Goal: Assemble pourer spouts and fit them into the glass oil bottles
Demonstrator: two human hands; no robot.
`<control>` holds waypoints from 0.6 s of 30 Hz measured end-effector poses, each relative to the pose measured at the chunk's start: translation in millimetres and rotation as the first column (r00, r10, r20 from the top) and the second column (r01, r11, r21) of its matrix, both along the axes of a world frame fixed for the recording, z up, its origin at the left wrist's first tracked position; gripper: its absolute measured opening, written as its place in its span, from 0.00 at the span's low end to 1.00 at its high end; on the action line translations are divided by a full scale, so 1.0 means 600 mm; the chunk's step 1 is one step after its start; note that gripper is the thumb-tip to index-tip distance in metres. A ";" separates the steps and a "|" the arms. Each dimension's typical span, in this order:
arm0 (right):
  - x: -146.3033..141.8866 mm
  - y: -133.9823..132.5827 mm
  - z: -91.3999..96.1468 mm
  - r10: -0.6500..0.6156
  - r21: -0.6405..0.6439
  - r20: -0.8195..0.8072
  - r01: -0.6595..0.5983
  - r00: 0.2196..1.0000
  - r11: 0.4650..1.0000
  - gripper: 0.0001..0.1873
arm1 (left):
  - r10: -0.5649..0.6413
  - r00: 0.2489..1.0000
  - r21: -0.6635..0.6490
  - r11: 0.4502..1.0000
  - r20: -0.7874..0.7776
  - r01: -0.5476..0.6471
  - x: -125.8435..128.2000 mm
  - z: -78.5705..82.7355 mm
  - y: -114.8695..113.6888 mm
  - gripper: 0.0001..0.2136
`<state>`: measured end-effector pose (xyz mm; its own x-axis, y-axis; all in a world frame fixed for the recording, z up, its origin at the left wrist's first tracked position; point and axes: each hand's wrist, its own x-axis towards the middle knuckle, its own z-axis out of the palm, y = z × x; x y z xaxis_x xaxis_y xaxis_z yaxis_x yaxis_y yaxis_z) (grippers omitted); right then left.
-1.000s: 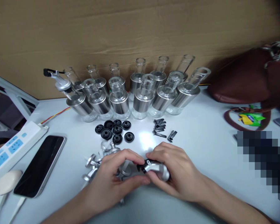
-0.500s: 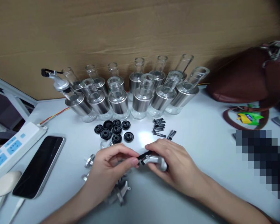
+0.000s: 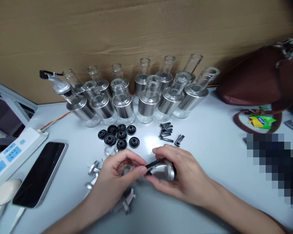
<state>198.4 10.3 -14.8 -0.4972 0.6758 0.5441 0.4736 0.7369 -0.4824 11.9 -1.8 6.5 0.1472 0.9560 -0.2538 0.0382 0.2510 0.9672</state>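
Observation:
A silver bottle pourer (image 3: 163,171) rests in my right hand (image 3: 187,177), whose fingers curl around its round base. My left hand (image 3: 120,174) pinches the black flap (image 3: 153,163) between thumb and forefinger at the spout's tip. The flap lies along the upper side of the spout; its left end is hidden by my fingertips. Beneath and beside my left hand lies a loose pile of silver spouts (image 3: 94,168), partly covered by it. Several black rubber stoppers (image 3: 110,139) lie beyond that hand. Several more black flaps (image 3: 166,133) are scattered beyond my right hand.
Two rows of glass bottles with steel sleeves (image 3: 148,109) stand against the cardboard wall (image 3: 136,29). The leftmost front bottle carries a fitted pourer (image 3: 61,87). A phone (image 3: 40,174) and a power strip (image 3: 11,154) lie left; a brown bag (image 3: 256,78) sits right.
My right fingers have shifted on the pourer, the lower ones reaching further left beneath the spout. More of the black flap now shows, standing slightly off the spout.

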 end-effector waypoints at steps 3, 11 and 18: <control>0.001 -0.001 0.000 0.002 0.002 -0.025 -0.002 1.000 1.000 0.14 | -0.007 1.000 -0.022 1.000 0.020 0.007 -0.002 -0.001 -0.004 0.04; -0.001 -0.002 -0.002 0.019 -0.008 -0.083 -0.019 0.996 1.000 0.14 | -0.055 0.998 -0.016 0.998 0.014 0.055 -0.008 -0.005 -0.007 0.05; 0.000 -0.005 -0.002 0.018 -0.020 -0.098 -0.020 0.995 1.000 0.15 | -0.118 0.993 0.036 0.992 -0.023 0.118 -0.008 -0.004 -0.004 0.07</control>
<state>198.5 7.5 -15.8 -0.4554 0.6782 0.5768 0.4094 0.7348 -0.5408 7.1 -4.1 3.9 0.2546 0.9410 -0.2230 0.0854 0.2078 0.9744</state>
